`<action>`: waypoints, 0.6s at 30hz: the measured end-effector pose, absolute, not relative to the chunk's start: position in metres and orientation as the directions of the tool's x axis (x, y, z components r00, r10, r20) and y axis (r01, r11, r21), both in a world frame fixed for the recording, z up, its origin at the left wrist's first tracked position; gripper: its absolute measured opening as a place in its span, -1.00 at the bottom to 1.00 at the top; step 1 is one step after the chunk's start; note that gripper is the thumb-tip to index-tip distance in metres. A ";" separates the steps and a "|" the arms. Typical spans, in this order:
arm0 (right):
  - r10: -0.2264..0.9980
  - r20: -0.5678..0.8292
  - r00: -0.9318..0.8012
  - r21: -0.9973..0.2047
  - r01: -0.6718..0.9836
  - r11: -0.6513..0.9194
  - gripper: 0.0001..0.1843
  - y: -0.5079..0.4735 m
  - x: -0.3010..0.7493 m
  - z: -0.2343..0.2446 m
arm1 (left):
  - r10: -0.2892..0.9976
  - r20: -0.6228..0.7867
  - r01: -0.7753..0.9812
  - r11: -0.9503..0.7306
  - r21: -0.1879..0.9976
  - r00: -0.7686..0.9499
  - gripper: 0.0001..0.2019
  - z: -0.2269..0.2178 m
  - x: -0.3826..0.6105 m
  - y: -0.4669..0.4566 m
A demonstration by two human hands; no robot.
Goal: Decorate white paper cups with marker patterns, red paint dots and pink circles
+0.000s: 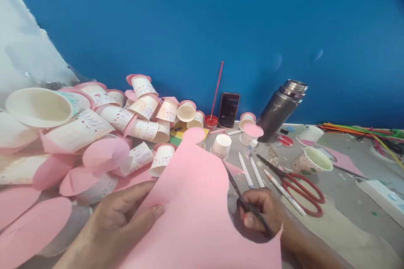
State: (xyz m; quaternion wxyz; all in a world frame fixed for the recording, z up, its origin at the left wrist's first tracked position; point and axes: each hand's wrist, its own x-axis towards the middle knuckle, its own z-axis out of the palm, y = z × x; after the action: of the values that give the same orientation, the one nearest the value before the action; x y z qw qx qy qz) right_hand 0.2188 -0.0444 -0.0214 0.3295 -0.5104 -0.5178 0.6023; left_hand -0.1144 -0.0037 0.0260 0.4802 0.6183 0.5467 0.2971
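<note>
A large sheet of pink paper [189, 201] with a curved cut-out in its right edge fills the middle of the view. My left hand [116, 218] grips its left side, thumb on top and fingers partly hidden beneath. In my right hand [261, 210] is a pair of black-handled scissors [237, 189], its blades pointing up and away against the paper's right edge. Just right of that hand, a second pair of scissors with red handles [304, 193] lies on the table, beside a white marker [284, 191].
Paper cups with pink tops [104, 117] are heaped at the left. Behind the paper stand a small cup [221, 146], a phone [229, 109] and a dark metal bottle [279, 111] leaning by the blue wall [189, 21]. A green-lined cup [312, 160] and coloured sticks [350, 127] lie right.
</note>
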 end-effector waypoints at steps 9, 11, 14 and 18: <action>0.910 -0.296 -0.289 -0.952 0.167 -0.257 -0.27 -0.045 0.219 -0.008 | 0.983 -0.139 0.430 0.076 0.899 0.116 -0.59 0.026 -0.117 -0.005; 0.909 -0.297 -0.293 -0.950 0.181 -0.253 -0.27 -0.045 0.221 -0.008 | 0.984 -0.150 0.411 0.096 0.906 0.100 -0.60 0.029 -0.115 -0.007; 0.908 -0.287 -0.305 -0.950 0.214 -0.228 -0.25 -0.044 0.222 -0.009 | 0.988 -0.138 0.419 0.095 0.903 0.072 -0.62 0.036 -0.113 -0.008; 0.901 -0.295 -0.317 -0.941 0.262 -0.216 -0.23 -0.044 0.224 -0.008 | 0.988 -0.111 0.478 0.047 0.877 0.106 -0.64 0.043 -0.113 -0.008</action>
State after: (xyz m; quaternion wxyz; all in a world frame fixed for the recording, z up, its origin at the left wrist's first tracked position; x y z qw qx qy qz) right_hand 0.2235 -0.0435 -0.0077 0.2735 -0.5165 -0.5632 0.5842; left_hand -0.1131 -0.0085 0.0427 0.4140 0.6176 0.5935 0.3082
